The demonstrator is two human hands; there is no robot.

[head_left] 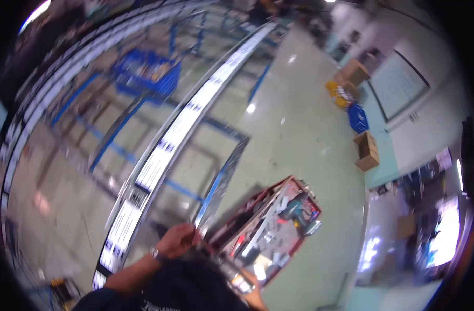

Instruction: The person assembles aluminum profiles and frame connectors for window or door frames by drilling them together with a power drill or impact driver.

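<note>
My left hand (178, 241), with a watch (154, 252) on the wrist, reaches out past my dark top beside a long narrow panel with white labelled strips (175, 129). Its fingers are curled together near the corner of a red tool cart (258, 196); what they hold, if anything, is blurred. My right hand (253, 291) is low in view by the cart's near end. Its fingers close around a shiny, bright-faced object (240, 283) that I cannot make out. Inside the cart lie a teal power drill (293, 210) and several small loose parts.
Blue-and-grey metal frames (221, 179) stand under and beside the panel. A blue crate (146, 75) with things in it sits on the left frames. Cardboard boxes (366, 151), a blue bag (358, 117) and a whiteboard (399, 85) line the right wall.
</note>
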